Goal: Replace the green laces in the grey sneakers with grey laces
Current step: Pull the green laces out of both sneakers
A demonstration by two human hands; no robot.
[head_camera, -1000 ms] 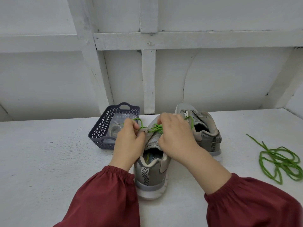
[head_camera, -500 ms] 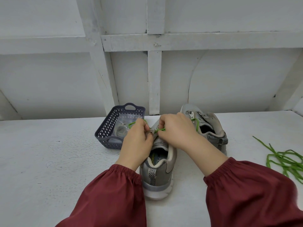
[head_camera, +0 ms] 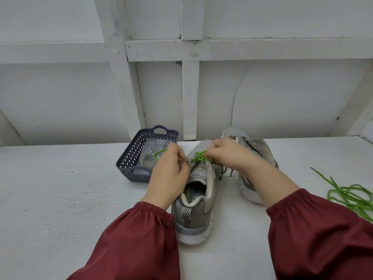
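Green lace (head_camera: pixel 198 157) is bunched over the lower eyelets of the near sneaker (head_camera: pixel 193 211), which stands heel toward us on the tabletop (head_camera: pixel 60 199). Our left hand (head_camera: pixel 169 170) pinches one green strand that loops out over the basket (head_camera: pixel 129 168), its grip closed at the shoe's left eyelet edge. Our right hand (head_camera: pixel 228 155) has its grip curled tight on the crossings, and a loose end trails down beside the shoe. We judge this shoe's unlacing about half done, since its upper eyelets look bare. The far sneaker (head_camera: pixel 247 188), partly behind our right wrist, shows no green, and a loose green lace (head_camera: pixel 351 196) lies heaped well to the right, so that shoe seems stripped. The grey laces (head_camera: pixel 148 159) appear to lie in a clear bag in the basket, untouched. All the relacing is left.
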